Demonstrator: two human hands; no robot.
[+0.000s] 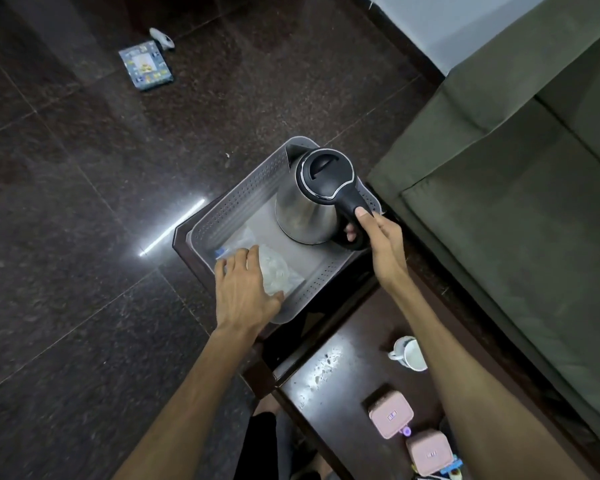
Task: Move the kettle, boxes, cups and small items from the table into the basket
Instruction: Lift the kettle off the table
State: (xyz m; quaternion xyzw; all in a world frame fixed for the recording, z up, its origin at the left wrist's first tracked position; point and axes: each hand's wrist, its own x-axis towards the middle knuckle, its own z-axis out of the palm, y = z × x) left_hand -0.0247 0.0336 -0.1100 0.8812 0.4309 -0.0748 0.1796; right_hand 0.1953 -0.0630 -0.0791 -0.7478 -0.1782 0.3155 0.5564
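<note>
Kettle (310,199) in my right hand (383,244): a steel body with a black lid and black handle, held by that handle with my thumb lying along its top and my fingers wrapped underneath. It sits in the far right part of the grey perforated basket (243,199), at the centre of the frame; I cannot tell whether its base rests on the basket floor or hangs just above it. Its spout points toward the upper left of the frame.

My left hand (245,292) is spread flat, fingers apart, pressing down on a clear plastic bag (278,271) that lies in the near left part of the basket, with the thumb hooked by the basket's near rim. The bag holds something pale that I cannot make out.

The basket stands on the end of a dark wooden surface (329,368) that runs toward the lower right of the frame. On that surface, a white cup (409,353) lies beside my right forearm, partly hidden by it. Lower down, two pink boxes (390,414) sit close together, with a few small coloured items (451,467) next to them at the bottom edge, too small to name.

A green sofa (520,188) fills the right side. On the dark tiled floor (66,202) at the upper left lies a patterned blue box (146,65).
</note>
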